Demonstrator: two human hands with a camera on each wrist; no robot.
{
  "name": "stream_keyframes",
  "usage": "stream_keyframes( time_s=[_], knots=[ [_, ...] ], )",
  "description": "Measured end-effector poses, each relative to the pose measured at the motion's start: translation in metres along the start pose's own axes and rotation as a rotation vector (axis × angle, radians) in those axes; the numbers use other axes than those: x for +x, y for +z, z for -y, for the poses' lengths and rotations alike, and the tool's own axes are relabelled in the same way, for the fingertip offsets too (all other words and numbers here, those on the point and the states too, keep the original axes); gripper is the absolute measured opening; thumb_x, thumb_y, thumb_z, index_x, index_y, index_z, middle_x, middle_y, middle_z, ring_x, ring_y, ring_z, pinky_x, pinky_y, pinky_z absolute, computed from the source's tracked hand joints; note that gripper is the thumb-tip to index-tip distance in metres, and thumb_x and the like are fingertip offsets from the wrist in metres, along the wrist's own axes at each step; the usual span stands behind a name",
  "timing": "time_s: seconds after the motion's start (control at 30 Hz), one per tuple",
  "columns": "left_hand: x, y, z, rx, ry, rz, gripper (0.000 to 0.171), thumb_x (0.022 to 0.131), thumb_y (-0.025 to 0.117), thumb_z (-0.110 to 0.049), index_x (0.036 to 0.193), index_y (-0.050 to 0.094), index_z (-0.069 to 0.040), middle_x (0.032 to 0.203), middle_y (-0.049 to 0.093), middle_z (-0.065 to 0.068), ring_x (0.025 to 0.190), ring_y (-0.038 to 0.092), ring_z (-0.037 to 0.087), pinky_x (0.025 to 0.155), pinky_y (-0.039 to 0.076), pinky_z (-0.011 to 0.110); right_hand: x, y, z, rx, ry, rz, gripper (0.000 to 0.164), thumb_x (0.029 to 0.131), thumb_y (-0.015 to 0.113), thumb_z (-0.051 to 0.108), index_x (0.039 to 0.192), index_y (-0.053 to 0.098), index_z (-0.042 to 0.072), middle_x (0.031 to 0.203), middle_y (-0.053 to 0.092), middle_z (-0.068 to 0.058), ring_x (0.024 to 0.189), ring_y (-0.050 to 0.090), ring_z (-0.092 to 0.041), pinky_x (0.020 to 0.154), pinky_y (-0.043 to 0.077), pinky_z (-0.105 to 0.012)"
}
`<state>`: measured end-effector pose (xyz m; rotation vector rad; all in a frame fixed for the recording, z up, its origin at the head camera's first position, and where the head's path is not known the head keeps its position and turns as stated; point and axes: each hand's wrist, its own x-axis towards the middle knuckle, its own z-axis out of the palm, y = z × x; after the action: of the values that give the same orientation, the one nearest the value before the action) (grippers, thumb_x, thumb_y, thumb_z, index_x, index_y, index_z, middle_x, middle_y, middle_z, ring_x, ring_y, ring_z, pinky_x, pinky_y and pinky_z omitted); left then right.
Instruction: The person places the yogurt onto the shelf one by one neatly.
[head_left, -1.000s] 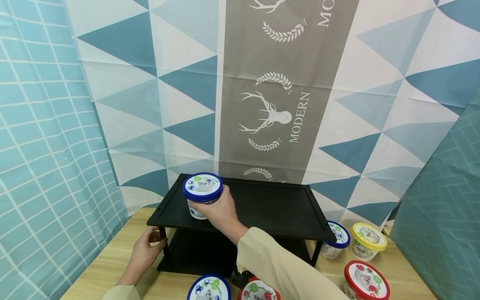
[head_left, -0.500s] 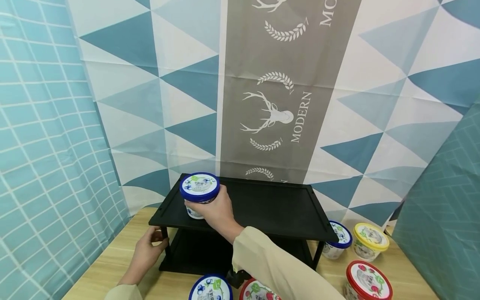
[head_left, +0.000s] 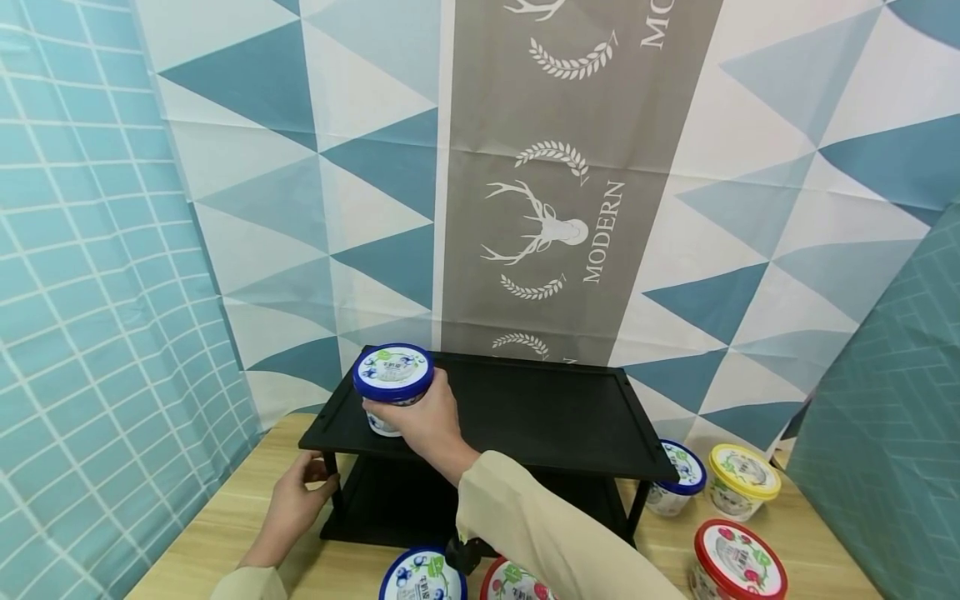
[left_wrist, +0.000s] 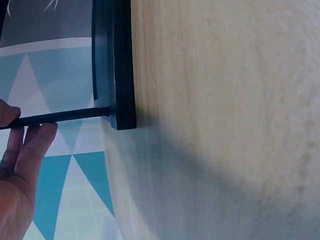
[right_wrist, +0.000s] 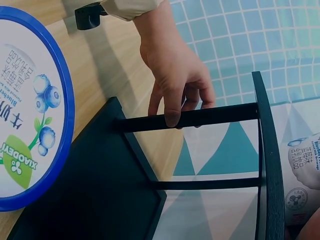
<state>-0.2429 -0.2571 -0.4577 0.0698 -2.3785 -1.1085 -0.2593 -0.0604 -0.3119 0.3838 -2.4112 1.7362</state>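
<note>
Blue-lidded tub (head_left: 393, 372) in our right hand (head_left: 431, 421) — fingers and thumb curled round its side — we hold it roughly upright at the left end of the upper shelf (head_left: 540, 417) of a black rack (head_left: 390, 508), though we cannot tell whether its base touches. Our left hand (head_left: 296, 496) pinches the rack's near left post (head_left: 335, 492) below that shelf, fingers nearly closed about the slim bar. On the worktop (head_left: 225, 517) we see a second blue lid (head_left: 422, 577) and a red lid (head_left: 517, 581), partly behind our sleeve (head_left: 555, 533), in front of the rack — and three more tubs (head_left: 744, 477) near its right end.
</note>
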Motion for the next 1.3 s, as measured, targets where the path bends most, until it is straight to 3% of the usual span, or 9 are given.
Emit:
stream_keyframes(
  time_s=[0.17,0.37,1.0,1.3],
  knots=[
    [0.0,-0.001,0.0,0.007,-0.005,0.011,0.033,0.077,0.063,-0.004,0.107,0.052,-0.013,0.09,0.063,0.007,0.081,0.059,0.015,0.064,0.046,0.024,0.0,0.002,0.0,0.008,-0.001,-0.002,0.093,0.058,0.077,0.048,0.131,0.028,0.017,0.124,0.045,-0.002,0.114,0.046,-0.018,0.092,0.043,-0.039],
    [0.0,-0.001,0.0,-0.001,0.005,0.009,0.034,0.077,0.062,-0.002,0.108,0.051,-0.011,0.09,0.062,0.009,0.083,0.059,0.022,0.066,0.046,0.027,0.001,0.006,0.001,0.017,-0.013,-0.008,0.092,0.058,0.077,0.047,0.13,0.029,0.016,0.123,0.045,-0.002,0.114,0.047,-0.018,0.092,0.043,-0.038],
    [-0.002,-0.002,-0.001,0.004,0.02,0.002,0.032,0.077,0.063,-0.003,0.106,0.052,-0.012,0.088,0.062,0.007,0.08,0.059,0.018,0.062,0.045,0.023,0.0,0.017,0.001,0.032,-0.01,-0.007,0.092,0.059,0.076,0.047,0.131,0.028,0.017,0.125,0.044,-0.002,0.115,0.045,-0.019,0.093,0.042,-0.041],
    [-0.001,-0.002,0.0,0.0,0.009,0.011,0.033,0.078,0.063,-0.003,0.107,0.052,-0.012,0.089,0.063,0.009,0.083,0.06,0.023,0.062,0.046,0.023,0.001,0.022,0.001,0.04,0.007,-0.025,0.092,0.058,0.077,0.046,0.13,0.029,0.016,0.125,0.044,-0.003,0.115,0.046,-0.02,0.093,0.042,-0.042]
  ],
)
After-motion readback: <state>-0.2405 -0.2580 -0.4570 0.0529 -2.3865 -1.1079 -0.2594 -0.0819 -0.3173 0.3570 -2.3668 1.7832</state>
